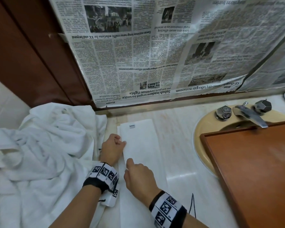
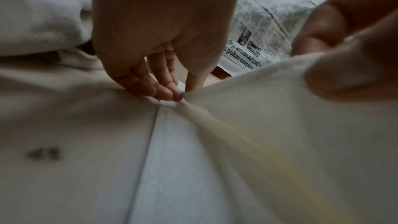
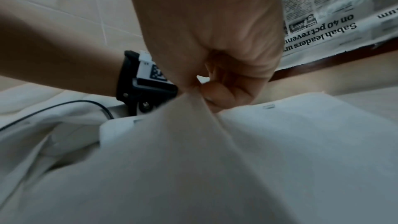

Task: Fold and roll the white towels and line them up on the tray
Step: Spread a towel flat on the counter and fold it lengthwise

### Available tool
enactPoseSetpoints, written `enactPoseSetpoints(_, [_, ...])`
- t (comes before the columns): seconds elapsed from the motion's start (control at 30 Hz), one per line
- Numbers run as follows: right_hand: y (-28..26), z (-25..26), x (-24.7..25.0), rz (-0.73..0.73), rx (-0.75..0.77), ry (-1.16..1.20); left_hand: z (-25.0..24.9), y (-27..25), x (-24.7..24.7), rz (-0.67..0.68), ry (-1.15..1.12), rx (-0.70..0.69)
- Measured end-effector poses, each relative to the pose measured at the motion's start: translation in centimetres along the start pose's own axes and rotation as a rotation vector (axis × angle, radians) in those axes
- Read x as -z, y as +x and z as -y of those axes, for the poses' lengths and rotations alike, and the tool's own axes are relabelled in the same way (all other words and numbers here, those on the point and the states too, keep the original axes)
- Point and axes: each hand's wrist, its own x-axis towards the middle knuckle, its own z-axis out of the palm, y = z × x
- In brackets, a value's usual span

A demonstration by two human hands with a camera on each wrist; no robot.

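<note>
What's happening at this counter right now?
A person is folding a white towel laid flat in a long strip on the counter. The left hand pinches its left edge farther up, and the right hand pinches the same edge nearer the body. A heap of unfolded towels lies to the left. The wooden tray over the sink holds no rolls yet.

A: What printed text is legible?

B: Only the newspaper (image 1: 155,51) taped upside down on the wall. Headlines: "Sabah leaders urged to unite on 40 pct revenue rights"; "Ewon outlines long-term traffic solutions for KK and beyond"; "Look into issues affecting rural communities in interior".

A: And the towel (image 1: 143,153)?

B: Its small tag (image 1: 132,126) is unreadable.
</note>
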Motion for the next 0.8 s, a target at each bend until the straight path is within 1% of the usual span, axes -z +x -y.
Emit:
enactPoseSetpoints(0.13, [-0.3,-0.4,-0.9,-0.028,0.003,0.063,-0.2,0.1,0.3,-0.056,-0.018,0.059])
enactPoseSetpoints(0.33, [-0.3,-1.5,-2.6,-0.026,0.016,0.201,0.4,0.4,0.6,-0.038,-0.008,0.096])
enactPoseSetpoints(0.43, [0.0,-2.1,-2.8,-0.001,0.03,0.207,0.4,0.3,0.5,-0.029,0.049,0.063])
enactPoseSetpoints(0.57, [-0.2,-2.6,-2.2,0.128,0.069,0.211,0.6,0.0,0.1,0.004,0.104,-0.029])
enactPoseSetpoints(0.6, [-0.2,-2.9,-1.7,0.118,0.094,0.233,0.7,0.0,0.0,0.019,0.108,-0.06])
enactPoseSetpoints(0.63, [0.0,-3.4,-1.0,0.076,0.12,0.251,0.8,0.0,-0.1,0.034,0.11,-0.086])
enactPoseSetpoints(0.7, [1.0,-5.0,0.3,-0.063,0.151,0.223,1.3,-0.1,-0.2,0.05,0.163,-0.132])
enactPoseSetpoints(0.73, [1.8,-6.1,1.0,-0.116,0.156,0.154,1.5,-0.1,-0.4,0.048,0.245,-0.17])
enactPoseSetpoints(0.8, [3.8,-8.0,2.0,-0.123,0.118,-0.031,1.5,-0.2,-0.7,0.065,0.465,-0.212])
